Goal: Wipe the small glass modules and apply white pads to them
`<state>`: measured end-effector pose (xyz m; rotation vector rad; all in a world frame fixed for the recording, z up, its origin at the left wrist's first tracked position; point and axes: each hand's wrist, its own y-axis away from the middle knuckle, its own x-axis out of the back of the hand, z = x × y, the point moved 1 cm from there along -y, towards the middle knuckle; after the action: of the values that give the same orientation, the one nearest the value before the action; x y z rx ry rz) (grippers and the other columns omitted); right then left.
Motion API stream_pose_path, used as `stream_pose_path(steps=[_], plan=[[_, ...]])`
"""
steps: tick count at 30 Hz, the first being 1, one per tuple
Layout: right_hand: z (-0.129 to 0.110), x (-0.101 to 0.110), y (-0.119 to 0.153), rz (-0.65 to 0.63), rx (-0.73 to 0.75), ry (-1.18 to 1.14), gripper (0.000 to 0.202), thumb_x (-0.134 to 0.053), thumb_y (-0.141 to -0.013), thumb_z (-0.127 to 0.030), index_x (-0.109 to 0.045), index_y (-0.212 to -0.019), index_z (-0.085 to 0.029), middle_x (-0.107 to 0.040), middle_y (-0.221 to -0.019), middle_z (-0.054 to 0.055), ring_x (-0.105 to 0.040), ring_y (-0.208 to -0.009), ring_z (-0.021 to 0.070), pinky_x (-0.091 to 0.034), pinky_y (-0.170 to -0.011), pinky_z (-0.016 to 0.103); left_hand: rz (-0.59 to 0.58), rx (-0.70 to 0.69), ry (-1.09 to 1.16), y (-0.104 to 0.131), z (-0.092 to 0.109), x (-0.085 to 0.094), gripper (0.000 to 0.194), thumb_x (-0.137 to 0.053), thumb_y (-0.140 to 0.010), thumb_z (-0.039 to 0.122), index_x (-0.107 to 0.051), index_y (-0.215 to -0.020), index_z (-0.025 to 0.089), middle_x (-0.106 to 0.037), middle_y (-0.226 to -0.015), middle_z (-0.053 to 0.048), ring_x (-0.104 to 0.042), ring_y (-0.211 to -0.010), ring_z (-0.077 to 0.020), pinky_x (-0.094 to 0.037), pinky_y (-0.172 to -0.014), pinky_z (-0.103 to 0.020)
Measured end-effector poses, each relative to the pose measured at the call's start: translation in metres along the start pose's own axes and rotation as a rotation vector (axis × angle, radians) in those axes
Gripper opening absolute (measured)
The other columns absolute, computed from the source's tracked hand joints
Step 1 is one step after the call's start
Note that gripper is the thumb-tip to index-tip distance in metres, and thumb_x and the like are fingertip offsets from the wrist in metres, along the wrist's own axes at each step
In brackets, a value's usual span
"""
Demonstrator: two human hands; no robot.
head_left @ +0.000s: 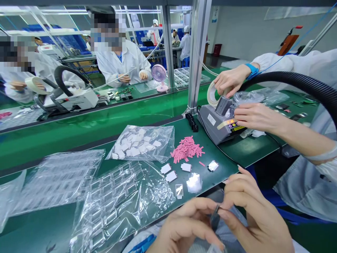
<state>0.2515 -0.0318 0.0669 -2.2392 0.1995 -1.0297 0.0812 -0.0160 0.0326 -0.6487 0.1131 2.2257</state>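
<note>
In front of my lap, at the bottom of the head view, my left hand [188, 223] and my right hand [254, 211] pinch a small, thin dark grey part [215, 218] between thumbs and fingertips. It is tilted nearly edge-on, so its kind is unclear. Just beyond my hands, small white rectangular pieces [171, 176] lie on the green table [221, 175]. Close to them are a stack of clear film squares [194, 183] and a piece with a shiny face [179, 190]. Behind these is a heap of pink strips [187, 149].
A clear bag of white pieces [135, 142] lies mid-table, with clear plastic trays [113, 196] at left. At right, a co-worker's hands [252, 114] touch a grey tape dispenser [222, 119]. A metal post [198, 52] and a pink fan [159, 75] stand behind.
</note>
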Motion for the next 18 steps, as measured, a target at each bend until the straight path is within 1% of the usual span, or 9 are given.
stream_pose_path(steps=[2, 4, 8, 11, 13, 16, 18], plan=[[0.002, -0.001, 0.002, -0.003, -0.016, -0.037, 0.017, -0.050, -0.089, -0.026, -0.049, -0.073, -0.023, -0.053, -0.064, -0.003, -0.053, -0.070, 0.0160, -0.034, -0.092, 0.038, 0.037, 0.017, -0.013, 0.000, 0.000, -0.001, 0.023, -0.069, -0.072, 0.035, -0.073, -0.094, 0.032, -0.052, -0.120, -0.007, -0.051, -0.111, -0.0277, -0.037, -0.099, -0.040], [0.003, -0.002, 0.005, 0.002, -0.042, -0.059, 0.017, -0.049, -0.090, -0.025, -0.049, -0.073, -0.023, -0.053, -0.065, -0.003, -0.053, -0.071, 0.0160, -0.033, -0.093, 0.039, 0.056, 0.018, -0.028, 0.001, 0.000, -0.002, 0.022, -0.071, -0.070, 0.034, -0.074, -0.092, 0.031, -0.053, -0.119, -0.007, -0.052, -0.110, -0.0270, -0.036, -0.100, -0.039], [0.002, -0.004, 0.009, 0.001, -0.095, -0.072, 0.018, -0.048, -0.090, -0.024, -0.048, -0.072, -0.023, -0.052, -0.065, -0.003, -0.053, -0.069, 0.0157, -0.033, -0.093, 0.038, 0.013, 0.019, -0.105, 0.000, 0.000, 0.002, 0.025, -0.067, -0.073, 0.038, -0.073, -0.097, 0.032, -0.053, -0.122, -0.008, -0.052, -0.109, -0.0273, -0.035, -0.102, -0.042], [0.003, -0.005, 0.011, -0.014, -0.082, -0.052, 0.019, -0.048, -0.090, -0.024, -0.049, -0.071, -0.023, -0.053, -0.065, -0.003, -0.054, -0.068, 0.0161, -0.032, -0.093, 0.036, -0.034, 0.039, -0.151, -0.002, 0.004, 0.005, 0.028, -0.064, -0.075, 0.040, -0.070, -0.101, 0.033, -0.052, -0.125, -0.007, -0.049, -0.116, -0.0295, -0.033, -0.104, -0.043], [0.004, -0.006, 0.011, -0.028, -0.071, -0.039, 0.018, -0.049, -0.089, -0.023, -0.049, -0.071, -0.023, -0.053, -0.065, -0.003, -0.054, -0.068, 0.0161, -0.032, -0.092, 0.036, -0.069, 0.075, -0.177, -0.003, 0.008, 0.007, 0.030, -0.062, -0.076, 0.043, -0.069, -0.104, 0.034, -0.051, -0.126, -0.007, -0.049, -0.117, -0.0298, -0.034, -0.103, -0.044], [0.008, -0.007, 0.013, -0.035, -0.061, -0.031, 0.016, -0.050, -0.088, -0.021, -0.049, -0.072, -0.023, -0.054, -0.066, -0.003, -0.054, -0.068, 0.0160, -0.031, -0.092, 0.035, -0.073, 0.087, -0.206, -0.003, 0.008, 0.009, 0.031, -0.062, -0.075, 0.045, -0.069, -0.104, 0.034, -0.050, -0.125, -0.008, -0.051, -0.113, -0.0292, -0.037, -0.100, -0.044], [0.011, -0.009, 0.014, -0.036, -0.061, -0.029, 0.014, -0.050, -0.088, -0.021, -0.050, -0.074, -0.023, -0.054, -0.068, -0.003, -0.053, -0.069, 0.0161, -0.029, -0.094, 0.036, -0.059, 0.057, -0.209, -0.003, 0.005, 0.010, 0.031, -0.065, -0.075, 0.041, -0.069, -0.105, 0.033, -0.050, -0.126, -0.008, -0.052, -0.112, -0.0278, -0.039, -0.098, -0.043]])
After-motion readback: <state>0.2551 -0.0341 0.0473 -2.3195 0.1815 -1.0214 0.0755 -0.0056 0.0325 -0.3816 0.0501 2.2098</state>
